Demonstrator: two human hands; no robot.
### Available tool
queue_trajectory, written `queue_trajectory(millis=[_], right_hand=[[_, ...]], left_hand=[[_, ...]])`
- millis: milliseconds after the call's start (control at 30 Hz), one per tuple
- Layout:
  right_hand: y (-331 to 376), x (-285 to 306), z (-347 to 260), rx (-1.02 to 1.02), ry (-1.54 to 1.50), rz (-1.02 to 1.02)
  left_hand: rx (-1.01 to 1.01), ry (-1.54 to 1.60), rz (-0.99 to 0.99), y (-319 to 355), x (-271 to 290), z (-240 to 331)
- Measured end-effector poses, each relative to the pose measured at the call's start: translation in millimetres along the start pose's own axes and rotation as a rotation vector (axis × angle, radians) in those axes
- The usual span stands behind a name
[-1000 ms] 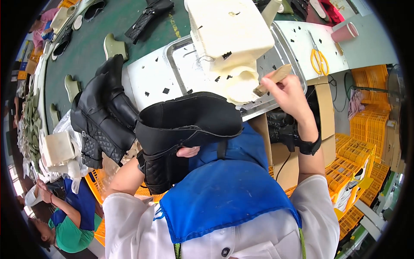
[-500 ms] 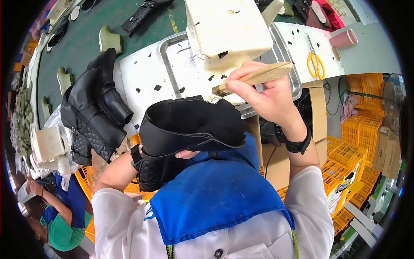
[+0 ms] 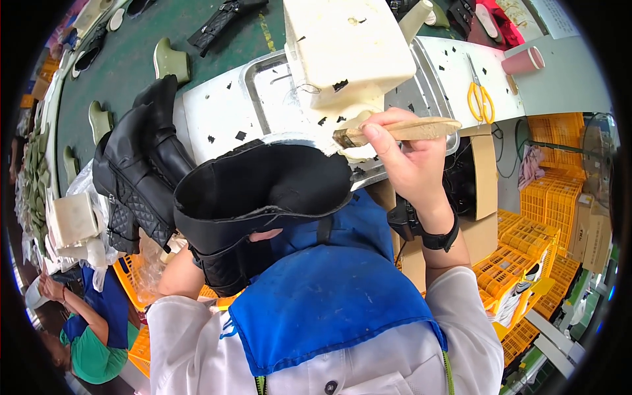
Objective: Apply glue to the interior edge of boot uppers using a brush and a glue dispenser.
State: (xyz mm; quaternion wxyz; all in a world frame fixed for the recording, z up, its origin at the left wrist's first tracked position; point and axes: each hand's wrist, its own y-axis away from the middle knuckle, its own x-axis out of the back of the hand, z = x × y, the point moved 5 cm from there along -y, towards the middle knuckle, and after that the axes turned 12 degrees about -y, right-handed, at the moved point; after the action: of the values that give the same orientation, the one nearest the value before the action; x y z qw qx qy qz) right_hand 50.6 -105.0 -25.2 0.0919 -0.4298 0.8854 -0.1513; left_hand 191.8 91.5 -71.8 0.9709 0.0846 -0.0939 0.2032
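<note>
My right hand (image 3: pixel 409 155) is closed round the wooden handle of a brush (image 3: pixel 408 130), its pale bristles at the far right rim of a black boot (image 3: pixel 263 210). A whitish band shows along that far rim. The boot's wide open top faces up, and its quilted lower part hangs at the left, over my blue apron (image 3: pixel 329 303). My left hand (image 3: pixel 266 235) grips the boot from the near side; only a bit of the fingers shows, the rest is hidden behind the shaft. Just beyond the brush stands a cream block-shaped container (image 3: pixel 349 49) on a metal tray (image 3: pixel 260 99).
Finished-looking black boots (image 3: pixel 141 158) lie to the left. Yellow-handled scissors (image 3: pixel 479 99) and a pink cup (image 3: pixel 523 60) are at the right. Green shoe parts (image 3: pixel 172 59) rest on the green table (image 3: pixel 217 72). Orange crates (image 3: pixel 513 257) stand at right; another person (image 3: pixel 99 349) works at lower left.
The boot has shifted left and slightly tilted with my left hand. My right hand and the brush have moved slightly right and down, and a white band now shows at the boot's far rim.
</note>
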Motion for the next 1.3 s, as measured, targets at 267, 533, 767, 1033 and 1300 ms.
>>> queue_trajectory(millis=[267, 533, 767, 1033, 1300], right_hand=[[0.3, -8.0, -5.6, 0.102, 0.055, 0.060], [-9.8, -7.4, -11.9, 0.114, 0.143, 0.000], [-13.0, -3.9, -16.5, -0.049, -0.156, 0.067], [-21.5, -15.5, -3.8, -0.165, -0.022, -0.021], [-34.4, -20.0, -1.3, -0.237, 0.205, -0.103]], left_hand=[[0.011, 0.024, 0.013, -5.6, 5.1, -5.6], [0.023, 0.038, -0.020, 0.3, 15.8, -12.5], [0.040, 0.066, -0.044, 9.6, 19.0, -17.8], [0.080, 0.096, -0.020, 23.1, 6.0, -18.7], [-0.150, -0.160, 0.125, -2.6, -5.1, 5.8]])
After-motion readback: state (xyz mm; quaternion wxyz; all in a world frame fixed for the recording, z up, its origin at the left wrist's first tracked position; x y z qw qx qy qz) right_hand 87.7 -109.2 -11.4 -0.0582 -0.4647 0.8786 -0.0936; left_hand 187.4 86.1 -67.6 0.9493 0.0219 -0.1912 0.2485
